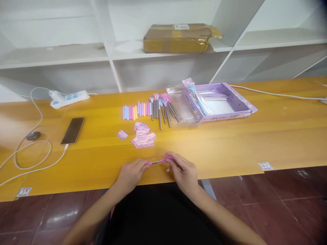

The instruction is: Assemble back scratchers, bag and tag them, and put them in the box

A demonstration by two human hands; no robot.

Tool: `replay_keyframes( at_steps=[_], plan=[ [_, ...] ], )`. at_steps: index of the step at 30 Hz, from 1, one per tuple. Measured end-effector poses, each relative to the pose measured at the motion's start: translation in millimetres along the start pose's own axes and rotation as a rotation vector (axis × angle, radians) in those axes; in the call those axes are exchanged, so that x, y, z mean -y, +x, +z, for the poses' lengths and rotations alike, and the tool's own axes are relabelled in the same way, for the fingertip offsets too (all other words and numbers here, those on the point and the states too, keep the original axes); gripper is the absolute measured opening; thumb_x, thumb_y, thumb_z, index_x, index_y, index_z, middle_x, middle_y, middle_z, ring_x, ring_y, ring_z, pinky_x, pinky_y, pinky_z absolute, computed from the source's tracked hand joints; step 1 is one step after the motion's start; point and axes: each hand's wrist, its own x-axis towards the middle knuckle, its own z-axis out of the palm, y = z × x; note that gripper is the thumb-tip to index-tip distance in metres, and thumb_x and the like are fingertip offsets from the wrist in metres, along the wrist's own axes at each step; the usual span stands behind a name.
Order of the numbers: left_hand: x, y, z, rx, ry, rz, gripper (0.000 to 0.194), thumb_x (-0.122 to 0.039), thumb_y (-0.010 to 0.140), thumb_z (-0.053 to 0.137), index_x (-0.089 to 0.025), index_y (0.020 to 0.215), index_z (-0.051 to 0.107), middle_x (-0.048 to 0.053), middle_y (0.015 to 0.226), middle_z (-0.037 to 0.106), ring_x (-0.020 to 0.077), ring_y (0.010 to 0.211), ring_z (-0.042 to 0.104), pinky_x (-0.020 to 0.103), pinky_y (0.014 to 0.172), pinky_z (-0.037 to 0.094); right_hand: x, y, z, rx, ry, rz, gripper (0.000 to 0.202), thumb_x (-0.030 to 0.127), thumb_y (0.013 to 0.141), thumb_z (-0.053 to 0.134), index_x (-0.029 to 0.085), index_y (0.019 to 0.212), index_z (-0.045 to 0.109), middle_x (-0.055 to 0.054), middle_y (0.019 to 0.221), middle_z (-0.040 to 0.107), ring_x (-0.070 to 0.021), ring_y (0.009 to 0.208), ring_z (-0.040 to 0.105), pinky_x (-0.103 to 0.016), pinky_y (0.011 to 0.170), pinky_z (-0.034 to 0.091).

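Near the table's front edge, a pink back scratcher (pixel 155 162) with a short metal rod is stretched between my two hands. Its pink handle end is pinched in my left hand (pixel 131 174), while the fingers of my right hand (pixel 184 173) grip the pink hand-shaped head. Beyond them lies a loose pile of printed cards (pixel 144 139), with a single card (pixel 122 134) to its left. Farther back, coloured handle sleeves (pixel 131 113) lie in rows beside several back scratchers (pixel 163 108) with metal rods and pink, purple or blue heads.
A purple display box (pixel 227 116) holds a packaged blue back scratcher (pixel 200 100); clear plastic bags (pixel 182 109) lie beside it. On the left are a phone (pixel 73 130) on a white cable, a power strip (pixel 70 98) and a black round object (pixel 33 135). A taped carton (pixel 176 39) sits on the shelf.
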Motion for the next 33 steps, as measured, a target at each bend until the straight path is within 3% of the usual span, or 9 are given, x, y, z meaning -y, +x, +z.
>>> replay_keyframes(
  at_steps=[2, 8, 15, 22, 25, 28, 31, 33],
  plan=[
    [2, 0, -0.5, 0.006, -0.002, -0.011, 0.039, -0.041, 0.118, 0.042, -0.021, 0.112, 0.075, 0.004, 0.098, 0.083, 0.0156, 0.083, 0.078, 0.026, 0.072, 0.055, -7, 2, 0, 0.014, -0.012, 0.011, 0.026, 0.036, 0.110, 0.060, 0.025, 0.129, 0.074, -0.008, 0.108, 0.081, -0.0215, 0.095, 0.080, -0.030, 0.068, 0.069],
    [-1, 4, -6.5, 0.075, 0.055, -0.106, 0.032, -0.037, 0.113, 0.050, -0.021, 0.100, 0.075, 0.002, 0.084, 0.078, 0.0163, 0.069, 0.072, 0.028, 0.063, 0.045, -30, 4, -5, 0.080, -0.077, 0.123, 0.034, 0.046, 0.109, 0.059, 0.021, 0.130, 0.070, -0.008, 0.098, 0.080, -0.0192, 0.076, 0.076, -0.035, 0.076, 0.068],
    [0, 5, -8.2, 0.113, 0.023, -0.160, 0.020, -0.023, 0.101, 0.053, -0.023, 0.100, 0.073, 0.001, 0.084, 0.077, 0.0166, 0.069, 0.069, 0.029, 0.064, 0.043, -26, 8, -11, 0.129, -0.134, 0.096, 0.034, 0.047, 0.110, 0.056, 0.022, 0.127, 0.071, -0.007, 0.097, 0.079, -0.0198, 0.076, 0.075, -0.037, 0.079, 0.066],
    [0, 7, -7.8, 0.104, 0.015, -0.163, 0.021, -0.022, 0.101, 0.053, -0.023, 0.099, 0.074, 0.000, 0.081, 0.076, 0.0167, 0.067, 0.068, 0.030, 0.062, 0.040, -29, 10, -11, 0.156, -0.201, 0.073, 0.035, 0.042, 0.111, 0.053, 0.022, 0.135, 0.068, -0.009, 0.104, 0.080, -0.0201, 0.075, 0.075, -0.037, 0.079, 0.066],
    [-1, 8, -7.9, 0.114, 0.010, -0.179, 0.020, -0.022, 0.102, 0.053, -0.023, 0.097, 0.073, 0.000, 0.081, 0.076, 0.0166, 0.068, 0.068, 0.030, 0.062, 0.040, -19, 18, -26, 0.284, -0.337, 0.034, 0.039, 0.038, 0.112, 0.050, 0.022, 0.144, 0.066, -0.011, 0.115, 0.080, -0.0245, 0.094, 0.079, -0.042, 0.091, 0.065],
    [0, 7, -7.5, 0.132, 0.002, -0.177, 0.019, -0.022, 0.102, 0.053, -0.023, 0.097, 0.072, 0.001, 0.084, 0.077, 0.0169, 0.070, 0.069, 0.029, 0.063, 0.042, 3, 32, -50, 0.500, -0.475, 0.010, 0.049, 0.041, 0.110, 0.057, 0.026, 0.156, 0.059, -0.012, 0.132, 0.077, -0.0291, 0.115, 0.077, -0.045, 0.100, 0.062],
    [2, 5, -6.2, 0.131, -0.022, -0.177, 0.020, -0.023, 0.105, 0.052, -0.024, 0.101, 0.072, 0.001, 0.087, 0.078, 0.0175, 0.073, 0.071, 0.029, 0.065, 0.043, 29, 55, -73, 0.661, -0.549, 0.047, 0.063, 0.047, 0.107, 0.062, 0.029, 0.165, 0.048, -0.008, 0.120, 0.081, -0.0274, 0.102, 0.078, -0.040, 0.088, 0.064],
    [3, 4, -5.3, 0.121, -0.034, -0.175, 0.024, -0.026, 0.109, 0.049, -0.024, 0.105, 0.072, 0.001, 0.090, 0.079, 0.0179, 0.075, 0.073, 0.029, 0.066, 0.045, 38, 78, -82, 0.628, -0.579, 0.036, 0.059, 0.048, 0.109, 0.056, 0.028, 0.164, 0.050, -0.006, 0.109, 0.082, -0.0245, 0.090, 0.078, -0.037, 0.081, 0.062]
  ],
)
